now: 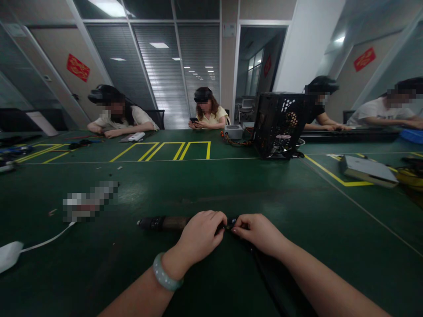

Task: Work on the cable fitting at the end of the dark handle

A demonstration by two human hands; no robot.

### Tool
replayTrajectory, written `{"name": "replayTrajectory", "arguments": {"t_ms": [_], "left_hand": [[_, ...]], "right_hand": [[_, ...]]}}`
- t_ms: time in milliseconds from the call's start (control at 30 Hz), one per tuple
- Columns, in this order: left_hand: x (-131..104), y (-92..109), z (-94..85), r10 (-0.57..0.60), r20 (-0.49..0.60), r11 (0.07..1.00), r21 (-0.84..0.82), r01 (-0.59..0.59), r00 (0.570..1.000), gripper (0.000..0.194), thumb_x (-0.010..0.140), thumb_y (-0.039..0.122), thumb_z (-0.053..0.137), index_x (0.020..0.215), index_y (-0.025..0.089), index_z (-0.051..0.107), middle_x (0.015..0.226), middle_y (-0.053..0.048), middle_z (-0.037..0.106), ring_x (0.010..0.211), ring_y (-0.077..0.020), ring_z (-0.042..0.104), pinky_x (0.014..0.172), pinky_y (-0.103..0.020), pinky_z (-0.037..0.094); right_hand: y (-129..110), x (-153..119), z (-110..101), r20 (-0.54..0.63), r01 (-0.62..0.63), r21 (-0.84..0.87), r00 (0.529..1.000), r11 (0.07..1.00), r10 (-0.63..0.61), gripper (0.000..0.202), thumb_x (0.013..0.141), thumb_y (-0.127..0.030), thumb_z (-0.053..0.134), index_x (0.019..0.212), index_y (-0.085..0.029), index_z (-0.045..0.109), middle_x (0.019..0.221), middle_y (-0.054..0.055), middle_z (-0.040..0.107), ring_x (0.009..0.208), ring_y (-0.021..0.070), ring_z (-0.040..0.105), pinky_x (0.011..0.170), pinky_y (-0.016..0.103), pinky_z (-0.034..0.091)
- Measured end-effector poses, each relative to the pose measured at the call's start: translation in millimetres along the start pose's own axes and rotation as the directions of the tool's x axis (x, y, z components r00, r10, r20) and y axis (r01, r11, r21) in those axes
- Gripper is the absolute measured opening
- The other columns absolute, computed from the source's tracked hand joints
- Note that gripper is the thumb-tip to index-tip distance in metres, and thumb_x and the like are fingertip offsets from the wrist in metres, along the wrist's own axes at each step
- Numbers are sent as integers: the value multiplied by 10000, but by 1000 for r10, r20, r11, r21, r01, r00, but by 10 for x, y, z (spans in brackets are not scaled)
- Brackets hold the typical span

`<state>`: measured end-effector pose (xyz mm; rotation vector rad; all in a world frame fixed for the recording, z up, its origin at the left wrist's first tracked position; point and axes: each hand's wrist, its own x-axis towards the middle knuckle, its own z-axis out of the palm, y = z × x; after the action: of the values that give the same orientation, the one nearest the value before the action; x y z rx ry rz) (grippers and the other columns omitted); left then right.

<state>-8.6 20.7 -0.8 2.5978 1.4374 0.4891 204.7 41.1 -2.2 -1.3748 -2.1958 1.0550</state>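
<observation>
On the green table lies a dark tool with a brownish barrel (175,223), its narrow tip pointing left. My left hand (203,231), with a pale green bangle on the wrist, is closed around the tool's right end. My right hand (256,231) is pinched at the same end, fingertips close to the left ones, on a small dark part (232,221). The fingers hide much of that part. A black cable (264,273) runs from beneath my right hand toward the front edge of the view.
A black computer case (279,125) stands at the back, beside a grey power supply (233,131). At right lies a flat silver box (368,171). A white charger (10,256) with a cable is at left. Several people sit across the table (158,180).
</observation>
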Motion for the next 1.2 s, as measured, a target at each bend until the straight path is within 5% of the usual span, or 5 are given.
{"name": "replayTrajectory", "arguments": {"t_ms": [1000, 1200], "left_hand": [[38, -60, 41, 34, -2, 999, 42, -34, 999, 200, 856, 236, 571, 1056, 231, 564, 973, -11, 653, 910, -210, 613, 786, -367, 464], [37, -56, 39, 68, -19, 997, 21, -68, 997, 133, 849, 220, 552, 978, 217, 585, 1180, -35, 619, 1028, -228, 597, 839, -386, 472]], "right_hand": [[98, 46, 57, -20, 27, -14, 999, 1000, -28, 157, 863, -357, 610, 848, -226, 695, 786, -8, 687, 695, 133, 595, 597, 232, 384], [95, 38, 52, -19, 27, 1, 999, 1000, -27, 163, 865, -367, 611, 842, -226, 690, 779, -12, 686, 690, 131, 594, 586, 234, 378]]}}
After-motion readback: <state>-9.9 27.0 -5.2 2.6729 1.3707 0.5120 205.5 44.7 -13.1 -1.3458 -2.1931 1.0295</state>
